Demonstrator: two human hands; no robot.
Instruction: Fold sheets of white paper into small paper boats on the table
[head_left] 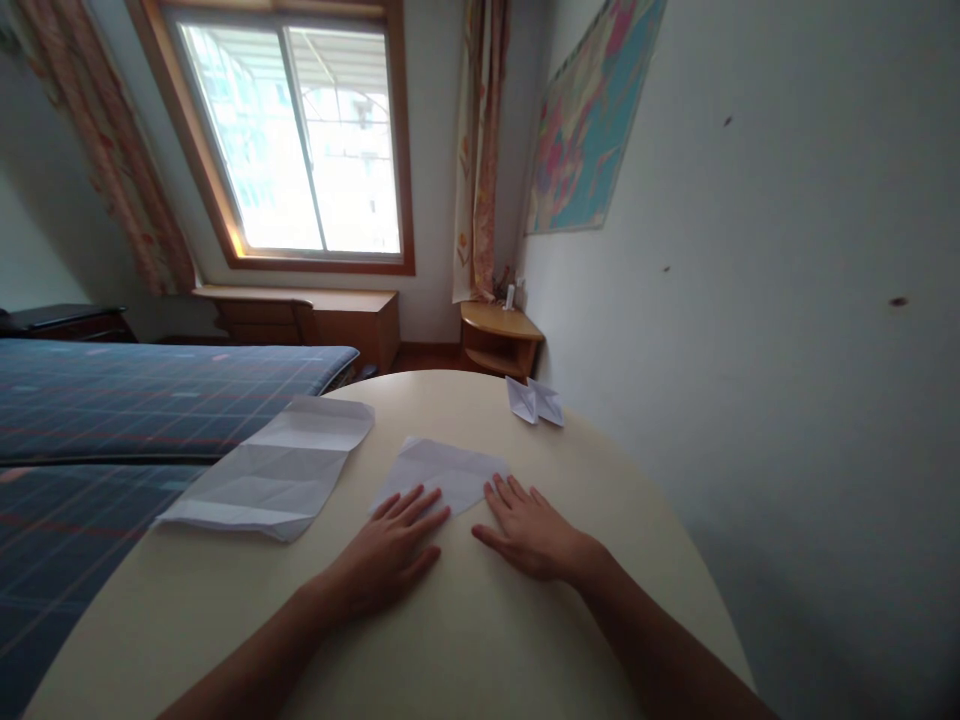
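A folded white paper [444,470] lies on the round cream table [480,620] just beyond my fingertips. My left hand [391,551] rests flat on the table, fingers stretched out and touching the paper's near left edge. My right hand [528,527] also lies flat with fingers spread, its fingertips on the paper's near right edge. Neither hand holds anything.
A larger creased white sheet [274,470] lies to the left, overhanging the table edge. A small folded paper boat [534,401] sits at the far side by the wall. A bed with a blue plaid cover [112,400] stands left. A small wooden shelf [499,338] is behind the table.
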